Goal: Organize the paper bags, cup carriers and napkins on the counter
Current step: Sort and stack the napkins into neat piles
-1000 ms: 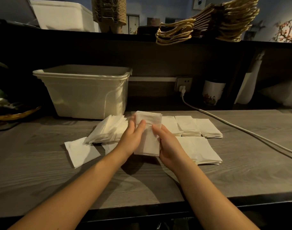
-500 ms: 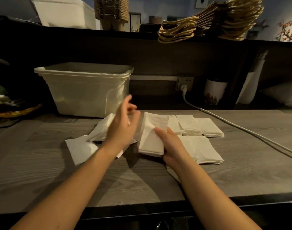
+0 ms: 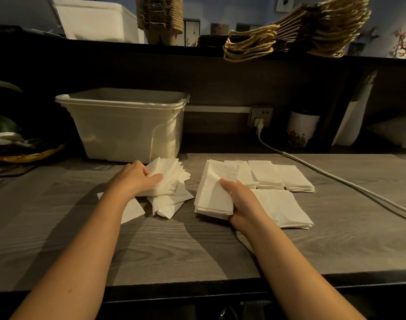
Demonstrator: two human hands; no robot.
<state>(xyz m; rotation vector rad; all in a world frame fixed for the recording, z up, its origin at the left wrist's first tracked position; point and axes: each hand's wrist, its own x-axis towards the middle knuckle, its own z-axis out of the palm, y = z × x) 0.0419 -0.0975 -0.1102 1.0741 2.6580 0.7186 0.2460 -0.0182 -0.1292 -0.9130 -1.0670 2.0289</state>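
Note:
My right hand (image 3: 241,199) grips a neat stack of white napkins (image 3: 214,192), thumb on top, just above the grey counter (image 3: 197,245). My left hand (image 3: 135,179) pinches a loose fanned pile of napkins (image 3: 172,181) to the left of it. More napkins lie under and beside that pile, one single napkin (image 3: 132,210) by my left wrist. Tidy napkin stacks (image 3: 280,176) sit in a row to the right, with a flat stack (image 3: 282,209) in front of them. Paper bags with gold handles (image 3: 296,31) and stacked brown cup carriers (image 3: 160,17) rest on the upper shelf.
A cream plastic bin (image 3: 125,128) stands behind the loose napkins. A white cable (image 3: 335,179) runs from the wall socket (image 3: 259,116) across the counter's right side. A floral cup (image 3: 301,129) stands at the back right, a basket (image 3: 24,153) at far left.
My left hand let go of the stack, swung left and took hold of the loose fanned pile. My right hand kept the stack and lowered it slightly.

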